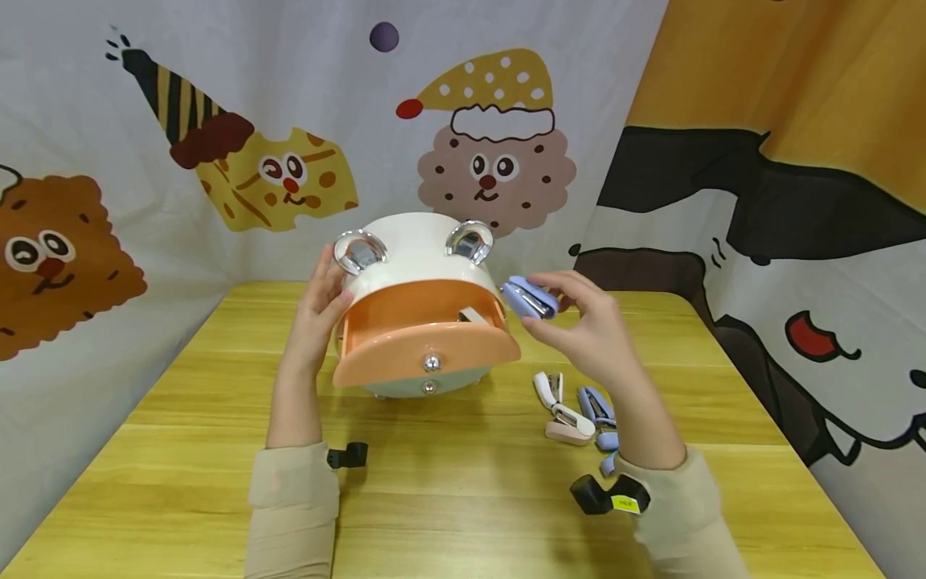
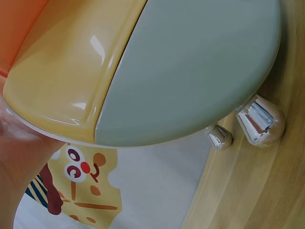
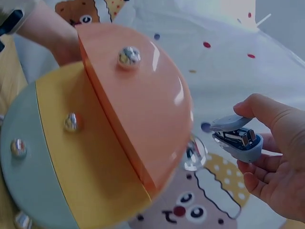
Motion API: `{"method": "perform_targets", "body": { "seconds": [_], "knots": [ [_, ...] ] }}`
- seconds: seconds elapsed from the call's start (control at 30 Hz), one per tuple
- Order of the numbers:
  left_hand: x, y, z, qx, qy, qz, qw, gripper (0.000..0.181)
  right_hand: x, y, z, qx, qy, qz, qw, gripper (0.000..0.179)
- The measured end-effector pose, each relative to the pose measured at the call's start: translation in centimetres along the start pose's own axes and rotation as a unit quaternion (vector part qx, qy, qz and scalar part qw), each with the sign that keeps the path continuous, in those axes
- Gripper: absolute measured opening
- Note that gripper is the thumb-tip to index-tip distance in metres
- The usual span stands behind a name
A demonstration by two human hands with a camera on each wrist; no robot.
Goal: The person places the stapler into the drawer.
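Note:
A round drawer organizer (image 1: 415,257) with a white body, silver ears and knobs stands on the table. Its orange top drawer (image 1: 427,354) is pulled out, with a small white object (image 1: 472,315) inside. Below it are a yellow drawer (image 3: 95,152) and a green drawer (image 3: 31,157), both closed. My left hand (image 1: 318,310) holds the organizer's left side, thumb near the front edge, other fingers partly hidden behind. Beside the right end of the orange drawer, my right hand (image 1: 586,322) pinches a small blue stapler (image 1: 530,297) between thumb and fingers, above the table.
Several small staplers lie on the wooden table (image 1: 448,498) below my right hand: a white one (image 1: 547,390), a pale pink and white one (image 1: 570,426), and a blue one (image 1: 596,404) partly behind the wrist. A cartoon-printed curtain (image 1: 289,48) hangs behind the table.

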State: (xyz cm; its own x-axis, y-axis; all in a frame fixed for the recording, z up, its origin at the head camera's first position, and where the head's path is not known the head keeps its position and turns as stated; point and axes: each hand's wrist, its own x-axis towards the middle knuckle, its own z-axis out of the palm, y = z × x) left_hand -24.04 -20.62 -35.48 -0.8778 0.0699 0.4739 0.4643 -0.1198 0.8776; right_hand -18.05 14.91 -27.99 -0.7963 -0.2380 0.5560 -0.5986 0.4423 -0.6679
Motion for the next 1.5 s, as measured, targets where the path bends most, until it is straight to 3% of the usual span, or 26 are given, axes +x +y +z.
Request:
{"method": "perform_targets", "body": {
  "seconds": [0.3,0.8,1.17,1.5],
  "knots": [
    [0.0,0.0,0.1,0.001,-0.002,-0.004,1.0,0.066,2.1,-1.7,2.8,0.031,-0.039,-0.013,0.9987,0.043],
    [-0.1,0.0,-0.1,0.008,0.004,-0.014,0.9999,0.066,4.4,-2.0,6.8,0.079,-0.089,-0.031,0.9924,0.04],
    [-0.1,0.1,-0.1,0.013,0.003,-0.008,0.9999,0.066,4.6,-2.8,7.7,0.074,-0.104,-0.02,0.9916,0.043],
    [0.0,0.1,0.0,0.006,0.002,-0.011,0.9999,0.066,3.9,-2.4,6.9,0.075,-0.066,-0.042,0.9941,0.043]
  ]
}}
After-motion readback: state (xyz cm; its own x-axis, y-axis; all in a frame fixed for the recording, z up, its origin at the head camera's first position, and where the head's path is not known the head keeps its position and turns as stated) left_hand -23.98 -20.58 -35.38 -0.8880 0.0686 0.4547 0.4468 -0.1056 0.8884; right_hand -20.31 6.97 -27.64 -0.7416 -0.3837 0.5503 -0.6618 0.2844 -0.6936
